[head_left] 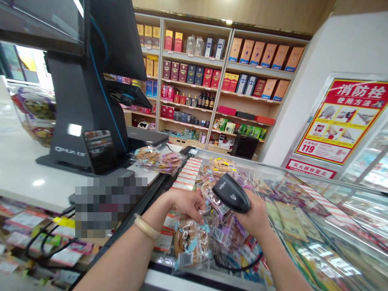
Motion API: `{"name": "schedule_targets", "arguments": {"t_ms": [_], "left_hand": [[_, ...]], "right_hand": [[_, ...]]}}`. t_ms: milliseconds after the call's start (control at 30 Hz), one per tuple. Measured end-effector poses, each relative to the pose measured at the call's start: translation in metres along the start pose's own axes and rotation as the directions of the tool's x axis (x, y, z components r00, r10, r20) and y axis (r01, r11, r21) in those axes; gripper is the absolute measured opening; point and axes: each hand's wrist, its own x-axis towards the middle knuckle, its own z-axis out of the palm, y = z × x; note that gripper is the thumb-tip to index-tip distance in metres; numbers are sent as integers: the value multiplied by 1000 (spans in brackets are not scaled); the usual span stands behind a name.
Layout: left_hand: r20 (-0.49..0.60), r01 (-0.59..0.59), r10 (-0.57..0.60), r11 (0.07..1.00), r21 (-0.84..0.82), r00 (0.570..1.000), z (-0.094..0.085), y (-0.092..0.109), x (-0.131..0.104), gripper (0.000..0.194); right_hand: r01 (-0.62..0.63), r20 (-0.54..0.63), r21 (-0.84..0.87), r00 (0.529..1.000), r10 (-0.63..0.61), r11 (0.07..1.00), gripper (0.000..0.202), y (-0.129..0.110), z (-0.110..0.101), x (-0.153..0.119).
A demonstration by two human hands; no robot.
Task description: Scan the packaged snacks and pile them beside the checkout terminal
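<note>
My left hand, with a cream coiled band on its wrist, pinches the top edge of a clear snack packet that holds round brown pieces and has a barcode near its bottom. My right hand is wrapped round a black barcode scanner, whose head points up and to the left. Beneath the scanner lie more clear packets with barcodes and purple edges. A black cable curves below them.
A dark point-of-sale terminal stands on the white counter at left. Two packets lie beside its base. Glass display cases extend to the right. Shelves of boxes and bottles line the back, and a red sign hangs at right.
</note>
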Motion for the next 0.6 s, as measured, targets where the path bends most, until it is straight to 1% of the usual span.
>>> {"name": "schedule_targets", "arguments": {"t_ms": [67, 100, 133, 200, 233, 267, 300, 333, 367, 400, 433, 467, 500, 533, 600], "left_hand": [[3, -51, 51, 996, -71, 999, -1, 2, -5, 45], [-26, -89, 87, 988, -123, 996, -3, 4, -8, 44], [-76, -133, 121, 973, -187, 990, -4, 6, -11, 44], [-232, -233, 160, 915, -329, 959, -8, 9, -17, 43], [-327, -291, 162, 871, -396, 931, -11, 11, -19, 42], [-429, -357, 153, 820, -448, 890, -14, 12, -19, 42], [-533, -429, 135, 766, -479, 835, -17, 13, -19, 42], [-638, -504, 106, 716, -483, 763, -20, 13, -18, 41], [-733, -571, 67, 676, -465, 677, -23, 13, -16, 40], [-813, -629, 23, 646, -432, 582, -26, 13, -14, 39], [-870, -671, -20, 628, -394, 492, -29, 12, -11, 39], [-907, -700, -56, 617, -359, 416, -31, 11, -9, 39], [-931, -719, -82, 612, -329, 356, -33, 11, -8, 39], [-945, -731, -99, 611, -305, 311, -34, 10, -6, 39], [-962, -742, -106, 618, -261, 251, -34, 10, -5, 39]], "right_hand": [[5, -17, 0, 1000, -5, 1000, 9, -1, -1, 1], [5, -33, 0, 999, -5, 1000, 9, -2, -1, 1], [3, -53, 0, 999, -3, 1000, 9, -2, -2, 1], [-8, -113, -3, 994, 7, 1000, 9, -2, -4, 1], [-17, -151, -5, 988, 16, 1000, 8, -1, -5, 0], [-27, -190, -6, 981, 25, 1000, 8, 1, -6, -1], [-37, -225, -6, 974, 34, 999, 9, 2, -7, -1], [-42, -249, -4, 968, 40, 999, 11, 4, -7, -2], [-42, -250, 1, 967, 41, 999, 14, 5, -8, -2], [-33, -221, 10, 975, 34, 999, 15, 6, -8, -2], [-18, -165, 21, 986, 21, 1000, 14, 7, -8, -2], [-2, -90, 33, 996, 5, 999, 11, 7, -8, -2], [12, -10, 43, 1000, -12, 999, 9, 6, -7, -1], [21, 61, 51, 998, -24, 998, 8, 5, -6, -1], [26, 143, 57, 989, -34, 998, 8, 2, -4, 0]]}}
